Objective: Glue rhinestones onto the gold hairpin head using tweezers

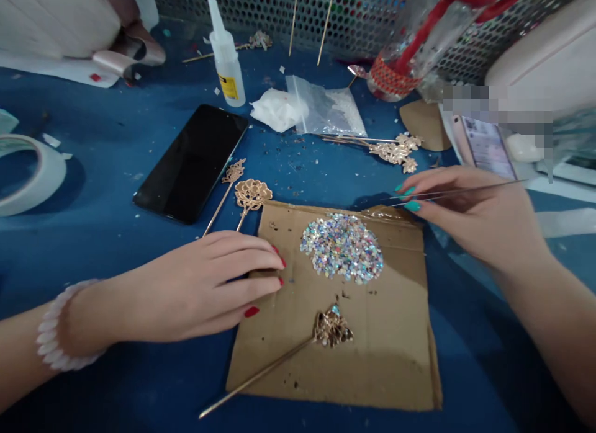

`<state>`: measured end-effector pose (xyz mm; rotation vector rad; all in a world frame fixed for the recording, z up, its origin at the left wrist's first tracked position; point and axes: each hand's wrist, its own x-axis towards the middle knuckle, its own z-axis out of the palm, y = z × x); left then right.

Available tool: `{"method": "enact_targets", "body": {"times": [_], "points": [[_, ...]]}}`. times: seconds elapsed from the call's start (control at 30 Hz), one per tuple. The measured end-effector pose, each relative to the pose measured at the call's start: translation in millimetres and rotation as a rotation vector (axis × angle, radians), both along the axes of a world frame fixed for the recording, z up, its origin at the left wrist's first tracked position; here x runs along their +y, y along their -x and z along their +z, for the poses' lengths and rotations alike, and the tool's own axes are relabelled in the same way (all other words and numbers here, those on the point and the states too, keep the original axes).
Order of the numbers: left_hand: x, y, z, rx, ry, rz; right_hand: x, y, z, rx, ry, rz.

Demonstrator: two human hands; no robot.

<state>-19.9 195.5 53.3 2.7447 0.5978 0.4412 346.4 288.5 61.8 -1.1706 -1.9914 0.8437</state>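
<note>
My right hand pinches a pair of thin metal tweezers above the far right corner of a cardboard piece. Lying flat at the cardboard's left edge, my left hand has its fingers stretched out and holds nothing. On the cardboard is a round pile of small iridescent rhinestones. Nearer to me rests a gold hairpin with an openwork head, its stick pointing to the lower left. Two more gold hairpins, one with a flower head, lie just beyond my left hand.
A black phone and a glue bottle are beyond my left hand. Farther back lie a plastic bag, white tissue and several gold hairpins. A tape roll sits at left; a clear container stands at the back right.
</note>
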Motion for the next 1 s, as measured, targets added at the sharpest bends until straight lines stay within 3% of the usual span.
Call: {"method": "enact_targets", "body": {"times": [0.17,0.47,0.7,1.0], "points": [[1,1,0.2,0.000,0.001,-0.006,-11,3,-0.2,0.059,0.001,-0.038],[-2,1,0.8,0.025,0.000,0.030,-21,7,-9.2,-0.069,-0.046,0.022],[-2,2,2.6,0.028,0.018,0.040,-13,24,-5.1,-0.072,-0.128,-0.088],[-1,4,1.3,0.037,0.064,0.024,-5,29,-6.1,-0.140,-0.082,-0.044]]}}
